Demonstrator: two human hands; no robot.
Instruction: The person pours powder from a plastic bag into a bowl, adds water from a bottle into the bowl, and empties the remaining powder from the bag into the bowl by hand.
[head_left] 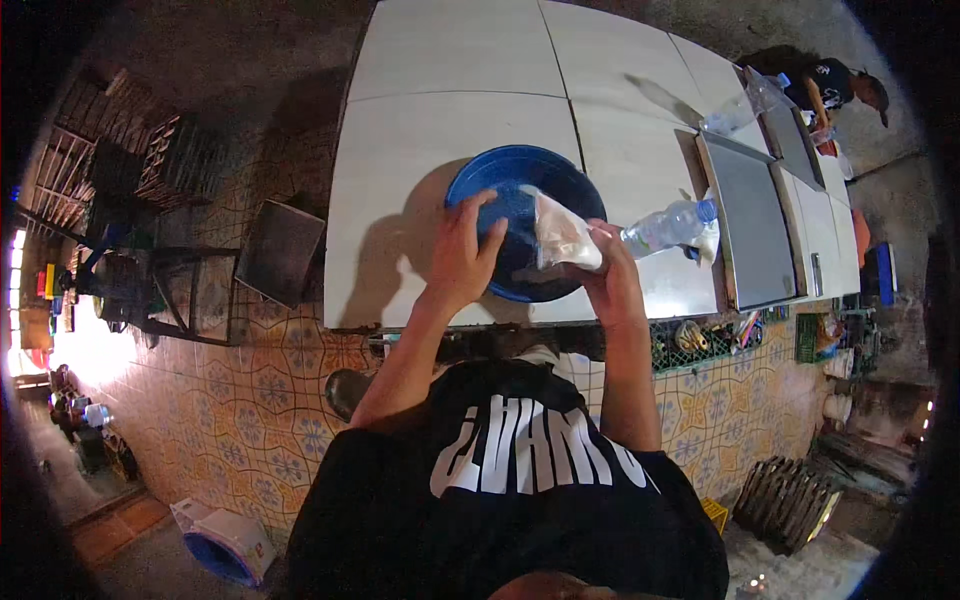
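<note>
Here, both hands meet over the blue bowl (520,190) on the counter (400,200): left hand (465,250) gripping its near rim, right hand (610,275) clamped on a white-filled plastic bag (562,238) tilting in from the bowl's right.

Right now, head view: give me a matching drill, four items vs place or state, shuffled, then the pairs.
Items:
1. blue basin
2. clear plastic bag
3. plastic bottle
4. metal tray

Places or states:
A. lying on its side on the counter, right of the basin
B. held by the right hand over the basin
C. flat at the counter's right end
D. gripped at its near rim by the left hand

Pairs: 1-D, 2-B, 3-A, 4-C
</note>
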